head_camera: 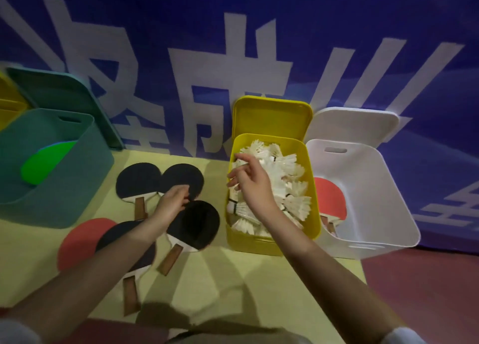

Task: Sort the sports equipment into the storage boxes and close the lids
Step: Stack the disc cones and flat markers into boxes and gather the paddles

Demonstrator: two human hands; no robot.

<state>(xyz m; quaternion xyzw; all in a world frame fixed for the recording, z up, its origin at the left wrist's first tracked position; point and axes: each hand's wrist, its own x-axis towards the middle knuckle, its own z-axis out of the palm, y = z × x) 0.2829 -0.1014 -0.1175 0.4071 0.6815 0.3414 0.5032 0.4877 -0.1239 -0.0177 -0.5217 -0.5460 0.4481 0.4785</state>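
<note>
Several table-tennis paddles lie on the yellow mat (pixel 233 279). My left hand (pixel 172 205) pinches the top edge of a black paddle (pixel 197 224). Two more black paddles (pixel 137 180) overlap behind it. A red paddle (pixel 77 242) and another black one (pixel 121 233) lie partly under my left forearm. My right hand (pixel 252 185) hovers over the yellow box (pixel 269 244), fingers loosely apart, holding nothing that I can see. The box is full of white shuttlecocks (pixel 293 188). Its lid (pixel 272 118) stands upright behind it.
At the left a teal box (pixel 57 196) holds a green paddle (pixel 44 162), its lid (pixel 64 97) leaning on the blue banner wall. On the right a white box (pixel 381 214) holds a red paddle (pixel 330 198), lid (pixel 357 126) upright. Another yellow box (pixel 10 102) shows far left.
</note>
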